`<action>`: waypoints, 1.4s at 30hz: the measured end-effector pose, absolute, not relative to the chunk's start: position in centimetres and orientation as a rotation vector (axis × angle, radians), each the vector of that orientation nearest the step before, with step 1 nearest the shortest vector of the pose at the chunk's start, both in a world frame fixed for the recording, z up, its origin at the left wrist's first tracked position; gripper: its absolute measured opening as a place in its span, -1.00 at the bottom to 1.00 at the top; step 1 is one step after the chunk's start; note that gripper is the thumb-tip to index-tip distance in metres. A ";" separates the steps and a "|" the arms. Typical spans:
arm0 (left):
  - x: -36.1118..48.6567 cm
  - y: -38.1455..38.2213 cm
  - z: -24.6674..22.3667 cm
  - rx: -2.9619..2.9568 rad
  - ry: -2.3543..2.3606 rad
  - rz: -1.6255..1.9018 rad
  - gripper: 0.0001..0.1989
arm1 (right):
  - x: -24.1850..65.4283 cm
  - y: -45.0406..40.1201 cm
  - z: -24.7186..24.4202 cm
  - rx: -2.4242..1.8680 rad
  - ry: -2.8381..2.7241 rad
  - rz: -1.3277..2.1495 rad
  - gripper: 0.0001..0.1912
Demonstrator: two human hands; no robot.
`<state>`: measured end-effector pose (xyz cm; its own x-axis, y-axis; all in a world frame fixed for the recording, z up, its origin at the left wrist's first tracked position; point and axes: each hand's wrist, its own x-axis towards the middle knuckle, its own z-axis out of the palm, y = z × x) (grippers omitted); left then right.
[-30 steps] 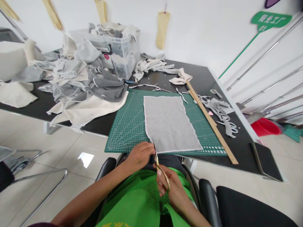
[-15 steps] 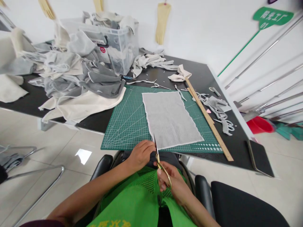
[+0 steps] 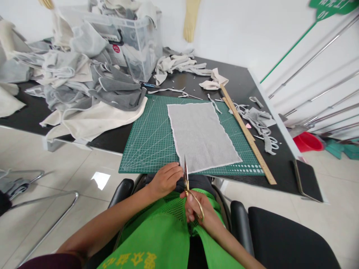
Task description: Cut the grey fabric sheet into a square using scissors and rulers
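A light grey rectangular cloth (image 3: 199, 134) with a pale, uneven edge lies on the green cutting mat (image 3: 148, 130). My left hand (image 3: 167, 179) pinches the cloth at its near left corner, fingers close together. In my right hand (image 3: 198, 207) is a pair of scissors (image 3: 186, 181) with gold handles, thumb and fingers around the loops. The blades point away from me, at that same corner beside my left fingertips. How far the blades are apart is hard to make out.
A wooden ruler (image 3: 246, 134) lies along the mat's right side, with grey scraps and white-handled scissors (image 3: 270, 144) beyond it. Grey and cream fabric (image 3: 112, 89) is piled at left before a clear plastic bin (image 3: 140, 48). A phone (image 3: 307, 180) rests at the right corner.
The view has shifted slightly, so the table sits a little higher in the picture. Both hands and the scissors stay at the cloth's near left corner, with only slight movement of the blades.
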<state>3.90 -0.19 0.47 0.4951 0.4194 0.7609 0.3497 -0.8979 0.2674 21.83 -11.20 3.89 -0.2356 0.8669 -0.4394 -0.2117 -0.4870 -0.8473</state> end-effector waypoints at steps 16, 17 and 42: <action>3.6 -0.3 -1.0 2.665 0.648 1.347 -0.77 | 20.8 -11.2 5.0 -1.391 -0.876 1.743 -0.40; 3.6 -0.3 -0.9 2.663 0.647 1.353 -0.77 | 20.8 -11.2 5.1 -1.402 -0.869 1.743 -0.42; 3.8 -0.3 -0.5 2.611 0.657 1.406 -0.76 | 21.0 -11.2 5.5 -1.409 -0.921 1.724 -0.45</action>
<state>3.80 -0.33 -0.47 0.4791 0.4189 0.7714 0.3226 -0.9013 0.2891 20.97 -11.24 5.51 -0.1479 0.8679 -0.4742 -0.0887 -0.4892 -0.8677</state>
